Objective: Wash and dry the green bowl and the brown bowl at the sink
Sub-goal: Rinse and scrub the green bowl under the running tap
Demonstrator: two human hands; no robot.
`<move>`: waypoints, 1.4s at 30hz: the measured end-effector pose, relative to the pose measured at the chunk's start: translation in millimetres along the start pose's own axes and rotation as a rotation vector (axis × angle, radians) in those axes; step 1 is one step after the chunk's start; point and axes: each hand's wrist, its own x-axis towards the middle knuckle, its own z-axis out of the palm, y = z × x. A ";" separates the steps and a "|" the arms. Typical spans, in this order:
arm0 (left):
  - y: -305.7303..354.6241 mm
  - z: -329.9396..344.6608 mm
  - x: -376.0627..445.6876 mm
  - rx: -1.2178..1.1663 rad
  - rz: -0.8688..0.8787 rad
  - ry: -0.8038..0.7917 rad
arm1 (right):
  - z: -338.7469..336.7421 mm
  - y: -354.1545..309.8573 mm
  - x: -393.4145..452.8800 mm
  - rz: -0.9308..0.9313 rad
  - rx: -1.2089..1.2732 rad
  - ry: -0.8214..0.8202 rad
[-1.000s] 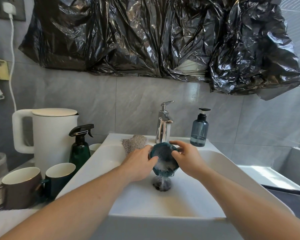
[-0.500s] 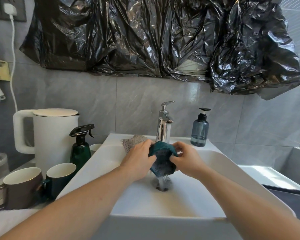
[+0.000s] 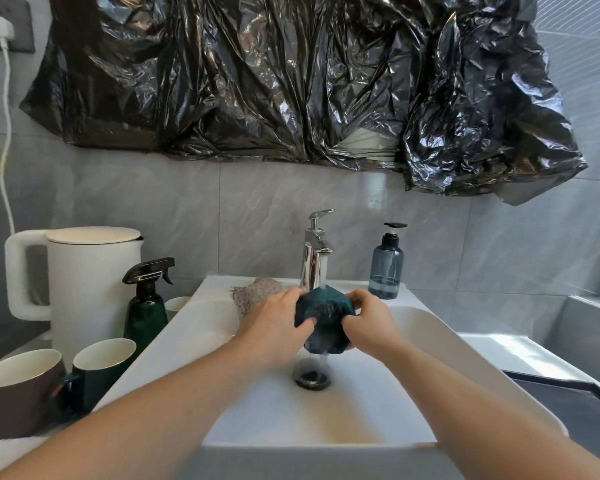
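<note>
Left hand (image 3: 274, 323) and right hand (image 3: 369, 322), fingers curled around green bowl (image 3: 324, 318), under running tap (image 3: 314, 251), above drain (image 3: 311, 377), mid-sink (image 3: 430, 341), well apart from basin walls

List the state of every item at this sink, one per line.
Tap: running.
Green bowl: under the stream, gripped by left hand and right hand.
Drain: open.
Kettle: lid closed.
Two mugs: upright, beside the sink.
Patterned cloth: crumpled on the rim.
</note>
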 end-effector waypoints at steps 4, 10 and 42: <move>10.1 1.5 20.0 0.058 -0.105 -0.104 | -0.9 -1.3 0.3 0.023 0.047 0.003; 14.6 17.0 25.8 0.076 -0.162 0.012 | 3.7 2.9 0.8 -0.024 -0.063 -0.017; 14.6 20.1 17.2 0.029 -0.051 0.104 | 3.1 -7.5 -2.6 -0.235 -0.454 0.040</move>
